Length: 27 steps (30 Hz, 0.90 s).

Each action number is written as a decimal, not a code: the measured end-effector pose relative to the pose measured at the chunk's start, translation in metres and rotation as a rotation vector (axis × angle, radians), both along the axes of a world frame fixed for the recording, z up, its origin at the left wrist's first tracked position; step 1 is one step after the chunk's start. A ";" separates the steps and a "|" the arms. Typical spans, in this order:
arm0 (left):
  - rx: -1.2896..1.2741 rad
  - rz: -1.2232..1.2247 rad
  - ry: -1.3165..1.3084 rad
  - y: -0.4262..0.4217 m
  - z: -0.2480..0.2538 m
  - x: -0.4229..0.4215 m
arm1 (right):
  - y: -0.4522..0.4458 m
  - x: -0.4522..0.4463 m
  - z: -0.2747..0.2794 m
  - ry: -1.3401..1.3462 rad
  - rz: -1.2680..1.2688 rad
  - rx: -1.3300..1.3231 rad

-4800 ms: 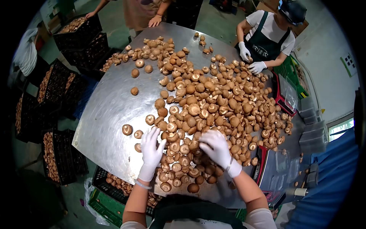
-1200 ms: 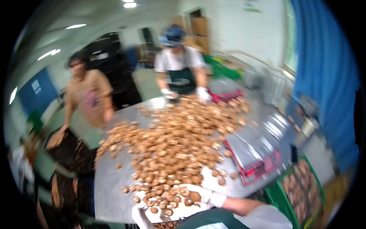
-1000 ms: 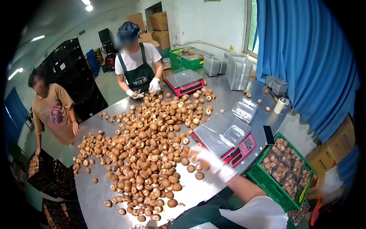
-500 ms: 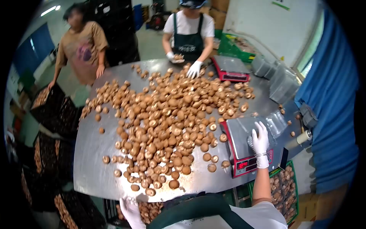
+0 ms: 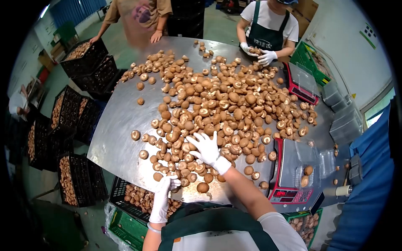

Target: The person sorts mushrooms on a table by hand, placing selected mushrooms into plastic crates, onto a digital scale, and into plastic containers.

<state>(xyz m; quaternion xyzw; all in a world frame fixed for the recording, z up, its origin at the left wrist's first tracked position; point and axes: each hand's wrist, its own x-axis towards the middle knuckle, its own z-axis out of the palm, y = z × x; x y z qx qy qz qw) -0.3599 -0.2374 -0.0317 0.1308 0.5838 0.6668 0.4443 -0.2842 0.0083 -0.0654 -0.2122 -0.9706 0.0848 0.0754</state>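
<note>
Back from the scale, the right hand has crossed leftward to the near part of the mushroom pile, and the left hand has risen from beside the crate to the worktop's near edge. The right grip is open, gloved fingers spread palm-down over the mushrooms, nothing visibly clasped. The left fingers bend in at the lower left fringe of the pile; whether they pinch anything, I cannot tell.

What matters is the slant between the hands: the right reaches forward and leftward across the pile, the left sits nearer the body. Caps lie just beyond the right fingertips and to their left, with a loose strip running down between the hands. They are roundish, so no long axis stands out; some show stems, others their domes. One large lone cap is nearer the left fingertips than the right ones.

Well to the right of both grips, the red scale bears a clear tray with two mushrooms in it; the right arm is the nearer one. Below the left edge of the worktop, a black crate holds more. Across the pile, a co-worker's gloved hands have mushrooms between them.
</note>
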 end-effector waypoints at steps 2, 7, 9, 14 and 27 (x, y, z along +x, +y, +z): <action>0.020 -0.010 -0.037 -0.002 -0.004 0.000 | -0.005 0.015 0.001 0.083 0.058 0.031; -0.047 0.007 -0.061 -0.007 -0.013 -0.008 | -0.002 0.066 0.015 0.075 0.070 -0.196; -0.073 -0.006 0.062 -0.003 -0.021 -0.019 | 0.000 0.071 0.028 0.007 0.038 -0.208; -0.087 0.087 0.433 0.053 -0.021 -0.054 | 0.029 0.016 0.042 0.327 -0.083 -0.466; -0.075 0.059 0.439 0.135 -0.060 -0.124 | 0.063 -0.042 0.013 0.439 -0.167 -1.174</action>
